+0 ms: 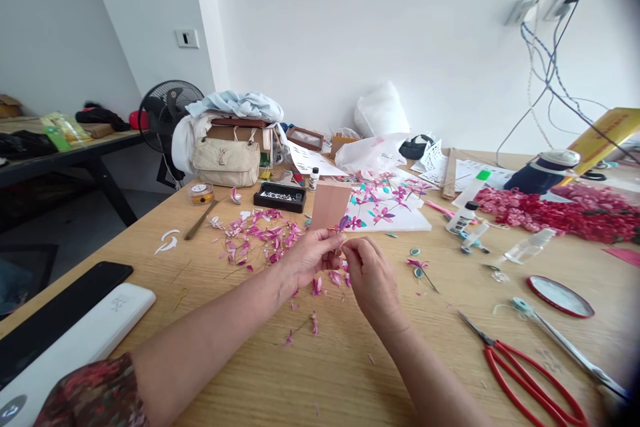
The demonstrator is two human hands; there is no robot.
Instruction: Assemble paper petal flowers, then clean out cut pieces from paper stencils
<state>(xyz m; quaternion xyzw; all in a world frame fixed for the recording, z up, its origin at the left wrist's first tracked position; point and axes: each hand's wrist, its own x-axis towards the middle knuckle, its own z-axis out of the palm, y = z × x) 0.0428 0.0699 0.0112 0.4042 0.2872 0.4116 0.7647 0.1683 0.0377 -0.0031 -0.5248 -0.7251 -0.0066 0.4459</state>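
Both hands meet over the middle of the table. My left hand [319,255] pinches a small purple flower [343,223], whose petals stick up past the thumb. Close beside it, my right hand [370,273] has its fingertips pressed together near the flower's lower end; whatever lies between them is hidden or too fine to name. Loose pink petals [265,235] are scattered left of and below the hands. Behind them, finished-looking pink and teal flowers [383,215] rest on a white foam sheet [415,219], beside an upright pinkish board [331,205].
Red-handled scissors [520,373], a metal tool [575,347] and a red-rimmed dish [560,296] lie at right. Bottles [463,218] and a crimson flower bundle [550,213] stand farther back. At left are a white power bank [100,340], a knife-like tool [201,220] and a black tray [280,197].
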